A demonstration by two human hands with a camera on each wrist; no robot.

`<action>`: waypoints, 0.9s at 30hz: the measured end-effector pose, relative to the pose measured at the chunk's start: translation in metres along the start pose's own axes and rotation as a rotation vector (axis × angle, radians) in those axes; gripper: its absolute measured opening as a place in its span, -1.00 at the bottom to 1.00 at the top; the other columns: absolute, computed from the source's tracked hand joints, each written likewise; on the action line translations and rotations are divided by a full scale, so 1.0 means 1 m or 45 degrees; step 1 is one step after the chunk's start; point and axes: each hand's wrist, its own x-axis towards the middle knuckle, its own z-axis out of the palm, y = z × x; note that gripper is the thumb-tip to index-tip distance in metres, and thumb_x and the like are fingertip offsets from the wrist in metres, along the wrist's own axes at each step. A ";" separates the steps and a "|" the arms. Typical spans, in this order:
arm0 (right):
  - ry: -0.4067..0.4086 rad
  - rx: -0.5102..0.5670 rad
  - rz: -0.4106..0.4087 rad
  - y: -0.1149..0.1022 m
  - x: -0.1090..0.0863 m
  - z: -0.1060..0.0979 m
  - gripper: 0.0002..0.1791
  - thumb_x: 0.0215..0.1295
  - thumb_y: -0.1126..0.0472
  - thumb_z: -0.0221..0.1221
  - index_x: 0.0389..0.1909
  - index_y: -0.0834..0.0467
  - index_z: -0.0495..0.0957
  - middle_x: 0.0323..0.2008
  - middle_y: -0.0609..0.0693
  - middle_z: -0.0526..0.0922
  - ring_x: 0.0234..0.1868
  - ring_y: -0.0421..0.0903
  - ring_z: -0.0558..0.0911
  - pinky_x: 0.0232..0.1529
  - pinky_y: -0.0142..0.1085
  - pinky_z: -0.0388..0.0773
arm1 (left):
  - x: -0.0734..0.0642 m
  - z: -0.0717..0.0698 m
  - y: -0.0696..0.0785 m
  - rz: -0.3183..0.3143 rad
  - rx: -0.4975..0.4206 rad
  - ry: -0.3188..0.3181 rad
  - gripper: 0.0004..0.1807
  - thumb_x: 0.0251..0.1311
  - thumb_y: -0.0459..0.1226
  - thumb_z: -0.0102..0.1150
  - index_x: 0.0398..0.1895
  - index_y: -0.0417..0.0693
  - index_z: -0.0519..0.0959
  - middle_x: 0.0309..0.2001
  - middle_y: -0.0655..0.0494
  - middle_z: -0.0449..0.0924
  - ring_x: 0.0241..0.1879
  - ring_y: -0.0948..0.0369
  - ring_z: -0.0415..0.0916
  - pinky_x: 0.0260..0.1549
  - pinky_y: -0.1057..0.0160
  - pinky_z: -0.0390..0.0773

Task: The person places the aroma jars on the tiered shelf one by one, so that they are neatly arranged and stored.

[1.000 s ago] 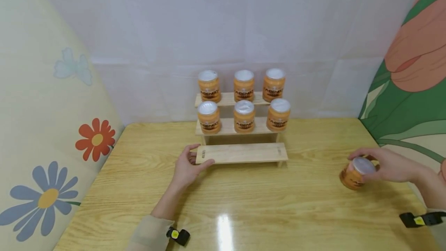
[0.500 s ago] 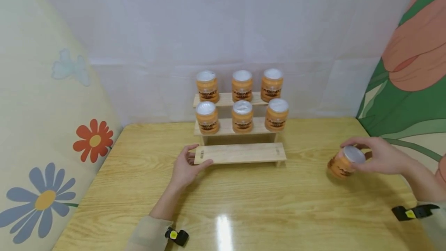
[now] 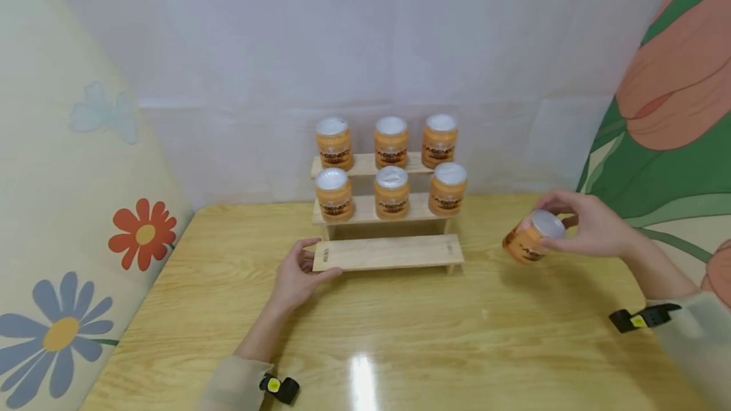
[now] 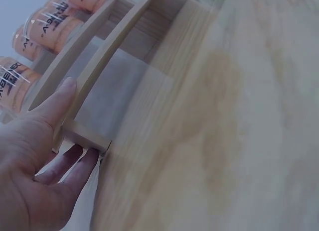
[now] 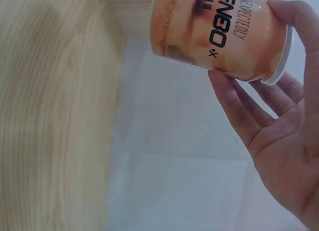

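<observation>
My right hand (image 3: 596,226) pinches an orange can (image 3: 526,244) with a silvery lid near its top, thumb on one side and fingers on the other. The can leans over, its base toward the left, and hangs above the table right of the rack. Dark lettering on the can (image 5: 219,32) shows in the right wrist view. My left hand (image 3: 294,279) grips the left end of the lowest step of a three-step wooden rack (image 3: 388,254). In the left wrist view its thumb (image 4: 64,94) lies along the step's edge and the fingers reach beneath, by the rack's leg.
Three similar cans (image 3: 391,192) stand in a row on the middle step, and three more cans (image 3: 391,143) on the top step. The rack's lowest step holds no can. A white sheet (image 3: 274,49) hangs behind the wood-grain table (image 3: 434,347), with painted panels on both sides.
My right hand has lifted the can off the table and carried it left and farther back, toward the rack. The left hand keeps its grip on the rack; the head view shifted slightly.
</observation>
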 end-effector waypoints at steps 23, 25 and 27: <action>0.279 0.100 -0.172 -0.076 0.068 0.046 -0.42 0.19 0.42 0.49 0.24 0.27 0.56 0.10 0.16 0.72 0.00 -0.18 0.68 0.01 -0.59 0.60 | 0.004 -0.005 -0.002 0.024 -0.036 -0.075 -0.11 0.13 -0.24 0.64 0.48 -0.19 0.37 0.11 -0.29 0.68 -0.02 0.03 0.70 -0.10 0.43 0.61; 0.309 0.112 -0.188 -0.082 0.073 0.053 -0.40 0.18 0.42 0.50 0.25 0.27 0.56 0.10 0.17 0.73 -0.01 -0.12 0.69 -0.01 -0.59 0.61 | 0.004 -0.005 -0.002 0.021 -0.037 -0.074 -0.11 0.12 -0.25 0.64 0.48 -0.19 0.37 0.11 -0.28 0.68 -0.03 0.05 0.70 -0.10 0.43 0.61; 0.319 0.127 -0.210 -0.089 0.079 0.060 -0.38 0.16 0.42 0.52 0.26 0.27 0.55 0.09 0.17 0.72 -0.04 -0.10 0.69 -0.04 -0.57 0.62 | 0.004 -0.005 -0.002 0.018 -0.040 -0.074 -0.11 0.12 -0.25 0.65 0.48 -0.19 0.37 0.11 -0.28 0.68 -0.04 0.07 0.70 -0.11 0.42 0.62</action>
